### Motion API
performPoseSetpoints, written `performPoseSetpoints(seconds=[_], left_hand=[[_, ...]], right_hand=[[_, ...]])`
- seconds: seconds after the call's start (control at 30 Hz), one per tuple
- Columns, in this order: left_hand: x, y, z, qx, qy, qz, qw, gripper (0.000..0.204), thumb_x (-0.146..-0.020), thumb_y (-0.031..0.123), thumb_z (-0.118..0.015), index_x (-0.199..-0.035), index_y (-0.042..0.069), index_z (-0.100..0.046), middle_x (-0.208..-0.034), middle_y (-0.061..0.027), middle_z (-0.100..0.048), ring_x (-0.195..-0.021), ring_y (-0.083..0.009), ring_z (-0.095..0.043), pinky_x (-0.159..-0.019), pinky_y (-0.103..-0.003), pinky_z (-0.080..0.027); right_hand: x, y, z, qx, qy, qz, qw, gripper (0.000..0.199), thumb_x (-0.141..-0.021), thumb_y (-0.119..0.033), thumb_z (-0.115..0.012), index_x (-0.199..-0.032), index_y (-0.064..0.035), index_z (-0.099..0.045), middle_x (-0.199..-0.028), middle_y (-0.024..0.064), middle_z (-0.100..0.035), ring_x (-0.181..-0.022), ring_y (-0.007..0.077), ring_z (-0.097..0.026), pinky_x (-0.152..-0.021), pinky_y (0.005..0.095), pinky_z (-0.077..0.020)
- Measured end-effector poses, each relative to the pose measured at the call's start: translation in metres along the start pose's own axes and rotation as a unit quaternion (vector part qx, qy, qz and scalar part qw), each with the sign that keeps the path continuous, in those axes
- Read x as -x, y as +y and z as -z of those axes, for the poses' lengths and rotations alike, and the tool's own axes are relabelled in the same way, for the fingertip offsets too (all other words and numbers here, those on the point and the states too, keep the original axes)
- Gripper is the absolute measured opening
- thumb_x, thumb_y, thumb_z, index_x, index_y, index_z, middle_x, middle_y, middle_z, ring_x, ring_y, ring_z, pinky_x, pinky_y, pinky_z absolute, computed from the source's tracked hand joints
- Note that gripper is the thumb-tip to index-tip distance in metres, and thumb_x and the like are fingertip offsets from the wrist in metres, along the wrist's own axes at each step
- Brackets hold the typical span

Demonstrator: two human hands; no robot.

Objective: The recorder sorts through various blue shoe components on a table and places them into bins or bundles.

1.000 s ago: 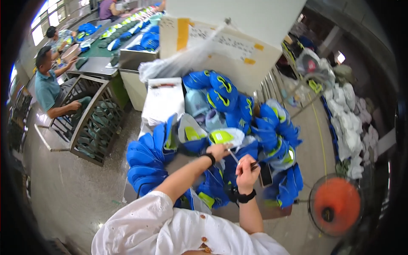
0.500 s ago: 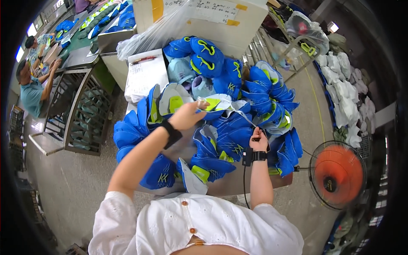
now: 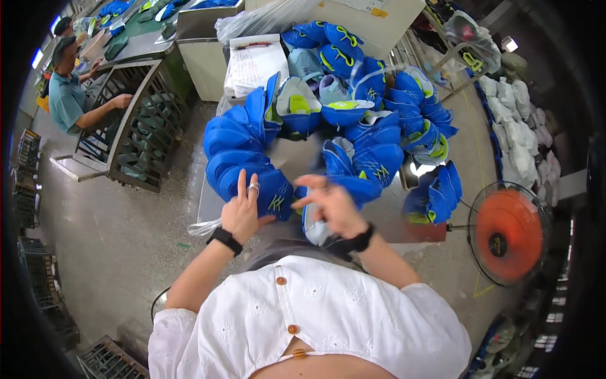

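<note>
My left hand [image 3: 241,211] lies with its fingers spread on a fanned stack of blue shoe uppers [image 3: 237,167], at its near end. My right hand [image 3: 334,205] is blurred, fingers apart and pointing left. It is over an upper with a pale lining [image 3: 317,230] at the table's near edge; a dark spot at its fingers is too smeared to make out. Past it lies another row of blue uppers [image 3: 377,158]. At the far side, an upper with a yellow-green patch [image 3: 298,104] stands between the rows. A clear plastic strip [image 3: 205,227] lies beside my left wrist.
A written notepad with a pen [image 3: 255,66] and pale blue shoes [image 3: 306,66] lie at the back. To the right stands an orange fan [image 3: 508,240]. A person [image 3: 69,95] sits at the far left beside a metal rack cart [image 3: 142,126]. White bundles [image 3: 514,132] line the right.
Both hands have come nearer to me and to the left, away from the pale strip stretched between them. The view has shifted; the near left uppers now sit in a fanned stack.
</note>
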State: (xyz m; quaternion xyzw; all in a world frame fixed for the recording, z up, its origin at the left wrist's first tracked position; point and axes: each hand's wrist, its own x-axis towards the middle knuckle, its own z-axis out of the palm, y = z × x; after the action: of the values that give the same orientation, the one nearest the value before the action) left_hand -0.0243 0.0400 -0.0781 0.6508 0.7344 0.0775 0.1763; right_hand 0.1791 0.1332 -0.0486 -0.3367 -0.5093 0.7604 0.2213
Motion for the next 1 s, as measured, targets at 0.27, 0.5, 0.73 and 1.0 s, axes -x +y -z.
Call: performPoseSetpoints(seconds=[0.27, 0.5, 0.73, 1.0], left_hand=[[-0.003, -0.048, -0.038, 0.083, 0.178, 0.026, 0.980, 0.077, -0.058, 0.023, -0.076, -0.121, 0.004, -0.037, -0.135, -0.0177, -0.021, -0.084, -0.0329, -0.058, -0.064, -0.037, -0.050], [0.006, -0.077, -0.028, 0.096, 0.165, 0.013, 0.982, 0.070, -0.057, 0.018, -0.077, -0.115, 0.004, -0.040, -0.134, -0.0188, -0.021, -0.084, -0.0341, -0.058, -0.066, -0.037, -0.050], [0.005, -0.096, -0.031, 0.130, 0.152, -0.008, 0.980, 0.076, -0.055, 0.016, -0.078, -0.118, 0.006, -0.037, -0.134, -0.0178, -0.020, -0.082, -0.0352, -0.058, -0.066, -0.038, -0.050], [0.001, -0.118, -0.062, 0.241, 0.227, 0.079, 0.940, 0.115, -0.047, 0.025, -0.082, -0.132, -0.005, -0.011, -0.132, -0.0276, -0.020, -0.120, -0.0383, -0.033, -0.099, -0.036, -0.031]], right_hand=[[-0.060, 0.169, -0.002, 0.443, 0.237, 0.067, 0.862, 0.036, -0.082, -0.009, -0.043, -0.118, -0.0049, -0.041, -0.100, 0.0240, -0.055, -0.082, 0.0385, -0.057, -0.068, 0.0460, -0.0453], [-0.011, 0.169, 0.024, 0.651, 0.088, 0.125, 0.743, 0.014, -0.075, -0.018, -0.051, -0.071, -0.0059, -0.056, -0.078, 0.0118, -0.054, -0.074, 0.0325, -0.055, -0.064, 0.0419, -0.0453], [0.010, 0.153, 0.024, 0.668, 0.061, 0.038, 0.741, 0.019, -0.071, -0.017, -0.060, -0.087, -0.0076, -0.060, -0.103, 0.0083, -0.049, -0.081, 0.0278, -0.058, -0.068, 0.0384, -0.0484], [-0.119, 0.082, 0.011, 0.431, 0.268, 0.200, 0.838, 0.023, -0.068, -0.010, -0.059, -0.090, -0.0025, -0.058, -0.090, 0.0149, -0.056, -0.087, 0.0309, -0.054, -0.076, 0.0353, -0.0428]])
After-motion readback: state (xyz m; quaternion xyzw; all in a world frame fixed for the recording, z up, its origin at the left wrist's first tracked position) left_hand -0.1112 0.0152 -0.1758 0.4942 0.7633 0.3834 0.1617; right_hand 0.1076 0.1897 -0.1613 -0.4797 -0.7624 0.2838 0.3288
